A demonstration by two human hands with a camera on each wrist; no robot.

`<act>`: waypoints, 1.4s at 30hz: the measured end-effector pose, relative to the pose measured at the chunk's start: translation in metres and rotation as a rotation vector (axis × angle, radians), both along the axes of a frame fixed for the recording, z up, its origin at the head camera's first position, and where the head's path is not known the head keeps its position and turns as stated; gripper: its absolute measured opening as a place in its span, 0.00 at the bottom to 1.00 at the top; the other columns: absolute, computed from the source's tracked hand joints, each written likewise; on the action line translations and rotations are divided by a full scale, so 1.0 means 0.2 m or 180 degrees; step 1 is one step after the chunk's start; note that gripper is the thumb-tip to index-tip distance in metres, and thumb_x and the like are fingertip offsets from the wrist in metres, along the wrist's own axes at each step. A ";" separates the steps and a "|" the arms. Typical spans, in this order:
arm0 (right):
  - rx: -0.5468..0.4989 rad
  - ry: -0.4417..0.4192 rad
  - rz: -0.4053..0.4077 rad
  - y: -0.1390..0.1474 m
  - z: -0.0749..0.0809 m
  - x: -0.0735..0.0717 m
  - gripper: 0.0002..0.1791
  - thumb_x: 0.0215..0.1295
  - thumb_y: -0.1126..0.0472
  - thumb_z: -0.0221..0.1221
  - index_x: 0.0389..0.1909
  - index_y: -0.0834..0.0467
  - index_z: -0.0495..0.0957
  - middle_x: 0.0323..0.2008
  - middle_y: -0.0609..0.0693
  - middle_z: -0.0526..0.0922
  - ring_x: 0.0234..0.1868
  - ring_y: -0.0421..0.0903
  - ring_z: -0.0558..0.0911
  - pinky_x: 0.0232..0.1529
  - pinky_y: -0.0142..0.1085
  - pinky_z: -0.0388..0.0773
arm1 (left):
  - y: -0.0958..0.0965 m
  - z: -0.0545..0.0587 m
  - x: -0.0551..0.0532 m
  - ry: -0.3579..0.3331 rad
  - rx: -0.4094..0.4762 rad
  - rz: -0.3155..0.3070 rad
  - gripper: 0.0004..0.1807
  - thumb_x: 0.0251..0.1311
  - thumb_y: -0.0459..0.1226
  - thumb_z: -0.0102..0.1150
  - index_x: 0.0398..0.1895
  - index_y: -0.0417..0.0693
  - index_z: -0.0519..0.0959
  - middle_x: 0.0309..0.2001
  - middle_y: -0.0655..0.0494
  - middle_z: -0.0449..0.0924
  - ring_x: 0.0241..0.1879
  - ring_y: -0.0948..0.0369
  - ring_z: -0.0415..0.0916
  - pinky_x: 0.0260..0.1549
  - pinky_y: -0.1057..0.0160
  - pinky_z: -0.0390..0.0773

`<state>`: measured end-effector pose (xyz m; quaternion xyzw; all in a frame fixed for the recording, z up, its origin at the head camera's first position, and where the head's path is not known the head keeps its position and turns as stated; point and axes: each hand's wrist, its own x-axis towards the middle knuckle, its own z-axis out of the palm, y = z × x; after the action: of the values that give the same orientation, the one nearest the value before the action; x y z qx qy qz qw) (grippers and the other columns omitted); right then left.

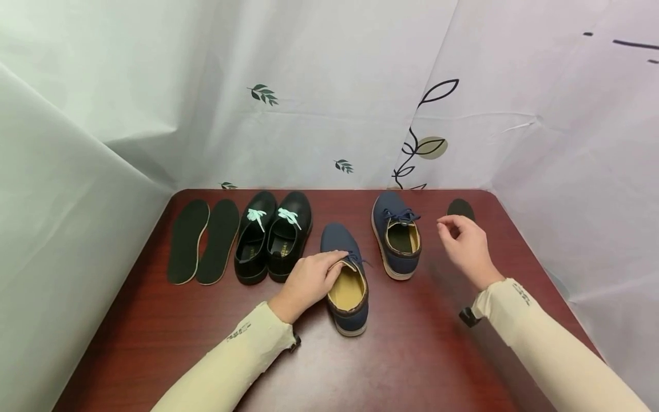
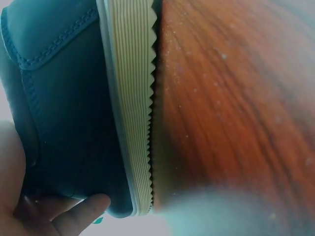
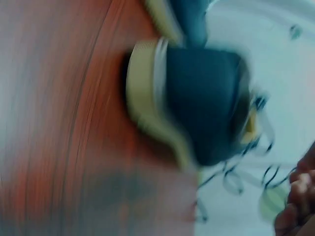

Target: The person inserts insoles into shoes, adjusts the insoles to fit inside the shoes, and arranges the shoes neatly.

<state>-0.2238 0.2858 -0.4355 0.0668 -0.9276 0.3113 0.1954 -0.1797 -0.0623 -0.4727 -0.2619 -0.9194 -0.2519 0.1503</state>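
One blue shoe point(image 1: 388, 207), right of middle toward the desk's point(image 1: 401, 349) far edge, already has a dark insole point(image 1: 400, 239) inside; the other blue shoe point(image 1: 336, 236), nearer mid-desk, shows only yellow lining point(image 1: 346, 292). The left hand point(image 1: 309, 279) grips this one by its collar. The right hand point(image 1: 467, 249), fingers loosely bent and apparently holding nothing, partly hides a loose insole point(image 1: 460, 207) near the far right corner. Black shoes point(image 1: 296, 207) and two insoles point(image 1: 187, 243) sit toward the far left corner, clear of both hands.
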 end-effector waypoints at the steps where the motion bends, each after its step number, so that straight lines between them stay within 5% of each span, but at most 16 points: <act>1: 0.0071 -0.0131 -0.0036 0.03 -0.01 -0.02 0.14 0.74 0.55 0.55 0.49 0.59 0.83 0.36 0.53 0.79 0.33 0.47 0.75 0.33 0.37 0.72 | 0.00 0.00 0.00 -0.0003 -0.0003 0.0002 0.17 0.73 0.44 0.54 0.61 0.58 0.81 0.55 0.58 0.84 0.55 0.61 0.82 0.50 0.56 0.82; 6: 0.0628 -0.0861 -0.0053 0.16 -0.08 -0.13 0.24 0.76 0.56 0.51 0.64 0.67 0.72 0.57 0.69 0.72 0.55 0.67 0.73 0.54 0.61 0.71 | 0.00 0.01 0.01 -0.0050 0.0012 0.0037 0.17 0.72 0.43 0.56 0.60 0.58 0.82 0.55 0.57 0.85 0.55 0.60 0.82 0.50 0.55 0.82; 10: 0.1112 -0.1408 0.0104 0.25 -0.13 -0.21 0.33 0.79 0.52 0.43 0.73 0.72 0.58 0.71 0.76 0.55 0.69 0.75 0.57 0.67 0.67 0.53 | 0.00 0.01 0.01 -0.0070 0.0023 0.0068 0.17 0.72 0.44 0.56 0.60 0.60 0.82 0.56 0.58 0.84 0.55 0.60 0.82 0.50 0.56 0.82; 13: 0.1337 -0.1632 0.0202 0.31 -0.18 -0.23 0.36 0.80 0.47 0.39 0.73 0.73 0.57 0.72 0.76 0.54 0.71 0.75 0.54 0.69 0.67 0.51 | 0.01 0.01 0.01 -0.0102 0.0022 0.0069 0.17 0.72 0.44 0.55 0.61 0.61 0.81 0.56 0.59 0.84 0.55 0.61 0.82 0.51 0.56 0.81; 18: 0.1375 -0.1658 0.0178 0.35 -0.18 -0.21 0.35 0.77 0.41 0.44 0.59 0.71 0.73 0.58 0.74 0.70 0.57 0.74 0.71 0.53 0.66 0.70 | 0.01 0.00 0.01 -0.0108 0.0001 0.0075 0.17 0.72 0.44 0.55 0.61 0.61 0.81 0.56 0.60 0.84 0.55 0.61 0.82 0.50 0.56 0.82; 21: 0.1333 -0.1594 0.0045 0.36 -0.16 -0.20 0.30 0.75 0.43 0.49 0.49 0.70 0.75 0.47 0.70 0.71 0.47 0.69 0.73 0.43 0.60 0.72 | 0.01 0.00 0.01 -0.0052 -0.0020 0.0078 0.17 0.72 0.44 0.55 0.61 0.60 0.81 0.56 0.61 0.84 0.53 0.60 0.83 0.49 0.57 0.82; 29: 0.1554 -0.1883 -0.0181 0.37 -0.18 -0.17 0.57 0.65 0.27 0.51 0.71 0.75 0.56 0.60 0.84 0.62 0.59 0.82 0.63 0.55 0.70 0.66 | 0.01 0.01 0.01 -0.0083 -0.0028 0.0055 0.17 0.72 0.44 0.55 0.61 0.60 0.81 0.55 0.61 0.85 0.52 0.60 0.83 0.48 0.57 0.82; 36: 0.1801 -0.1507 -0.0026 0.37 -0.18 -0.16 0.40 0.68 0.44 0.61 0.67 0.73 0.68 0.58 0.77 0.73 0.57 0.74 0.73 0.53 0.65 0.72 | 0.01 0.00 0.01 -0.0109 -0.0034 0.0054 0.17 0.73 0.44 0.55 0.61 0.61 0.81 0.54 0.61 0.85 0.51 0.59 0.84 0.47 0.57 0.83; 42: 0.1877 -0.1413 0.0090 0.37 -0.18 -0.17 0.33 0.70 0.48 0.60 0.63 0.72 0.72 0.52 0.75 0.78 0.51 0.73 0.75 0.49 0.65 0.73 | 0.01 -0.01 0.01 -0.0147 -0.0047 0.0083 0.17 0.73 0.45 0.54 0.62 0.61 0.81 0.55 0.61 0.85 0.51 0.58 0.84 0.47 0.56 0.83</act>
<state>-0.2579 0.3588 -0.4720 0.0639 -0.9962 0.0403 -0.0426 -0.1781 -0.0609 -0.4740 -0.2450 -0.9279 -0.2491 0.1303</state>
